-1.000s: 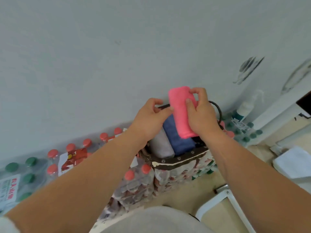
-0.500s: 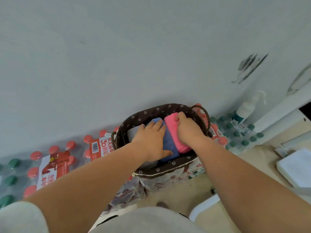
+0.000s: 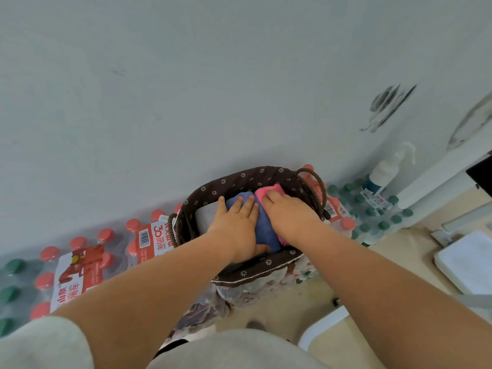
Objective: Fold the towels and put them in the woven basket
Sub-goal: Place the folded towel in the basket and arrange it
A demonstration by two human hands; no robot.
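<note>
Mid-frame, left hand (image 3: 235, 226) pressed the blue towel (image 3: 267, 233), right hand (image 3: 288, 213) the pink towel (image 3: 274, 187), fingers (image 3: 249, 203) apparently straight; even downward pressure would seat them.

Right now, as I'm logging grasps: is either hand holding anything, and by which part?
Nothing is gripped: the left hand presses flat atop the blue towel, the right hand atop the pink towel.
</note>
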